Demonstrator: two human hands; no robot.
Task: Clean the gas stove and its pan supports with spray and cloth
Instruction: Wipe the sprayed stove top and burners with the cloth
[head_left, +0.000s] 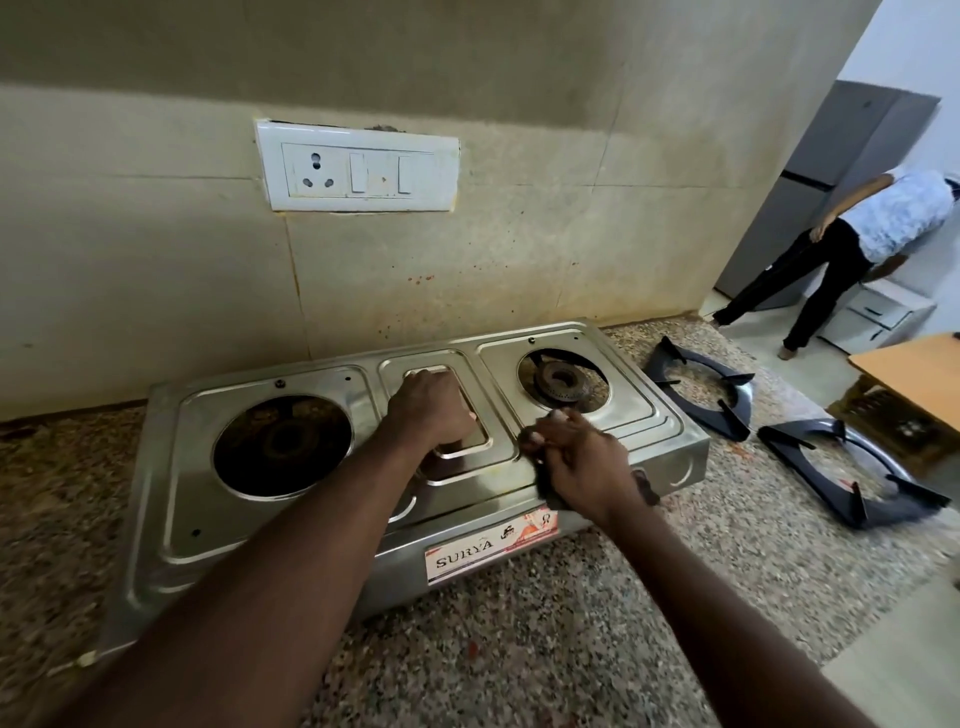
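The speckled granite surface (519, 649) ran along a stained beige tiled wall (156, 260), which carried a white switch plate (357, 166) at 12 o'clock above the stove. The steel two-burner gas stove (171, 519) sat on the surface against the wall, both pan supports removed. Its left burner well (283, 445) appeared dark and soiled. The left hand (428, 410) rested at the stove's centre panel, fingers curled down against the raised rectangular plate; it pressed on the metal and held nothing that could be seen. A "SURYA" label (491, 543) was fixed to the front face at 6 o'clock from that hand. The right hand (584, 467) was clenched on a dark cloth (647, 488), pressed to the stove top near the front edge, at 7 o'clock from the right burner (563, 382). The burner head was exposed and grimy. Two black pan supports lay on the surface at 3 o'clock of the stove: the first pan support (701, 387) just beside it, the second pan support (852, 473) further out and nearer the front. Beyond, at 2 o'clock, a person (883, 223) in a pale shirt bent beside a grey refrigerator (810, 171). A wooden table corner (914, 371) showed at the right edge.
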